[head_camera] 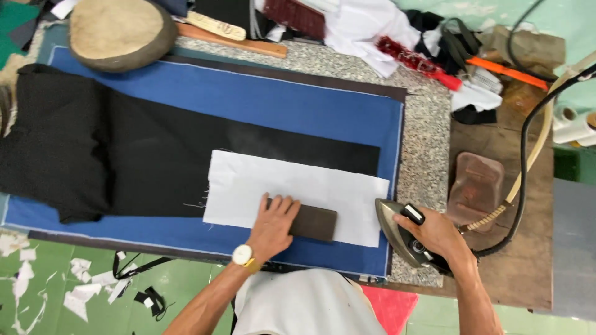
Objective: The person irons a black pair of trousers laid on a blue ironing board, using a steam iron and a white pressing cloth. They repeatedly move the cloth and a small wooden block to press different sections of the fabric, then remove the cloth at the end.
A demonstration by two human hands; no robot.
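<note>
My left hand (273, 224) presses flat on a dark wooden block (313, 222) that lies on a white pressing cloth (298, 186). The cloth covers the near end of a long black garment (155, 155) spread on a blue ironing pad (298, 105). A watch is on that wrist. My right hand (437, 234) grips the handle of a steam iron (400, 231), which stands at the pad's right edge, just off the white cloth. A faint wisp of steam hangs above the cloth.
A brown iron rest (475, 186) sits on the wooden table to the right, with the iron's black cable (524, 142) and hose looping over it. A round padded pressing ham (118, 31), brushes (416, 59), a wooden clapper and cloth heaps line the far edge. Scraps litter the green floor (62, 291).
</note>
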